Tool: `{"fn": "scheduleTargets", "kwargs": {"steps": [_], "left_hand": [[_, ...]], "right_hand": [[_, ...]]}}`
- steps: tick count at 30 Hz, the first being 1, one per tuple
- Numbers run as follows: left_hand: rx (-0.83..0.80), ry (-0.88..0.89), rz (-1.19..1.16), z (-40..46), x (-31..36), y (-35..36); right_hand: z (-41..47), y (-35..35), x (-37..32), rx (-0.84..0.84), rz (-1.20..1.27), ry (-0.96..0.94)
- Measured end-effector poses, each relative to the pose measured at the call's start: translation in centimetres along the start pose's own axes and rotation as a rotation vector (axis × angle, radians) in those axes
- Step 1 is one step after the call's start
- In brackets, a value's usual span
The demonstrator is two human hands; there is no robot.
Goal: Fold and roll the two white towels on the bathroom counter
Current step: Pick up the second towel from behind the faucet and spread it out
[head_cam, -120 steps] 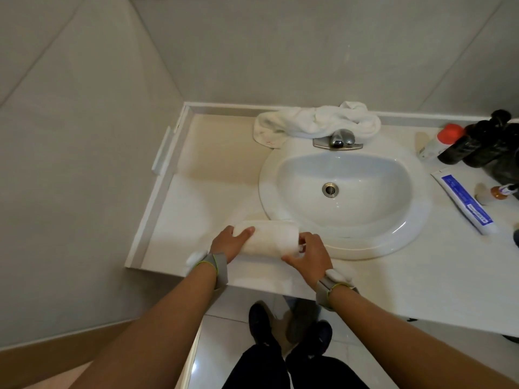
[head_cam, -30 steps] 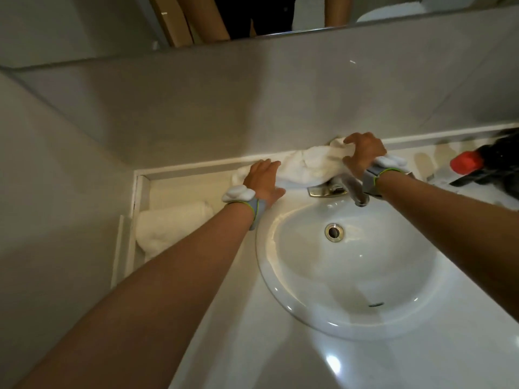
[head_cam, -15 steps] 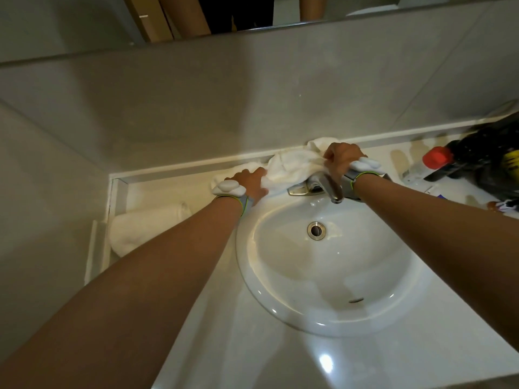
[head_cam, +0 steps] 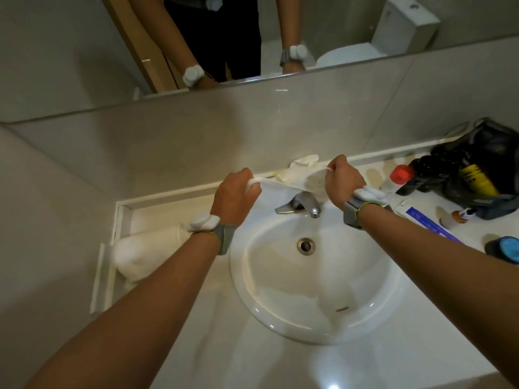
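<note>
A crumpled white towel (head_cam: 297,178) hangs lifted above the faucet (head_cam: 304,204) at the back of the counter. My left hand (head_cam: 233,193) grips its left edge and my right hand (head_cam: 344,178) pinches its right edge, so the cloth stretches between them. A rolled white towel (head_cam: 146,249) lies in the counter's far left corner, partly hidden behind my left forearm.
The white sink basin (head_cam: 311,276) fills the counter's middle. Right of it are a red-capped bottle (head_cam: 397,178), a black toiletry bag (head_cam: 483,167), a toothpaste tube (head_cam: 427,223) and a blue-lidded jar (head_cam: 504,248). A mirror (head_cam: 252,35) hangs above the grey backsplash.
Both hands have raised the crumpled towel off the counter behind the faucet and pulled its edges apart. The rolled towel lies in the left corner as before.
</note>
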State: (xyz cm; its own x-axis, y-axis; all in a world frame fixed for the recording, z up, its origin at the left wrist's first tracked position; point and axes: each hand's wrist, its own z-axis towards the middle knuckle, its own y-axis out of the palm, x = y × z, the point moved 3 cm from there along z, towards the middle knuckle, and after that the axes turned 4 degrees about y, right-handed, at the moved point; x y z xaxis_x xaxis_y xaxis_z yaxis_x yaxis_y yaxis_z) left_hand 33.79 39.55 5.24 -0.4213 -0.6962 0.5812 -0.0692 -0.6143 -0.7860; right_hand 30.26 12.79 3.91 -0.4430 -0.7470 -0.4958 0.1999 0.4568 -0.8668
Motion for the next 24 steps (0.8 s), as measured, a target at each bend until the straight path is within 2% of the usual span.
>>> {"fn": "scheduleTargets", "kwargs": {"steps": [3,6,10,13,18,24], "left_hand": [[0.056,0.024,-0.030,-0.7,3.2,-2.4],[0.157,-0.034,-0.109,-1.4,6.1,-5.4],[0.308,-0.143,-0.157,-2.6,9.1,-9.3],[0.363,-0.131,-0.165,-3.9,12.2,-12.1],[0.424,-0.036,-0.122,-6.1,19.5,-16.4],[0.446,0.032,-0.075,-7.4,28.1,-19.0]], "right_hand": [[-1.1,-2.7,0.1,0.067,0.057,-0.005],[-2.2,-6.1,0.2,0.175,0.135,0.007],[-3.0,-10.4,1.3,0.242,0.165,0.052],[-3.9,-13.2,3.0,0.265,0.222,0.078],[-6.5,-15.8,6.4,0.168,0.320,-0.006],[-10.6,-15.2,10.0,-0.022,0.432,0.033]]}}
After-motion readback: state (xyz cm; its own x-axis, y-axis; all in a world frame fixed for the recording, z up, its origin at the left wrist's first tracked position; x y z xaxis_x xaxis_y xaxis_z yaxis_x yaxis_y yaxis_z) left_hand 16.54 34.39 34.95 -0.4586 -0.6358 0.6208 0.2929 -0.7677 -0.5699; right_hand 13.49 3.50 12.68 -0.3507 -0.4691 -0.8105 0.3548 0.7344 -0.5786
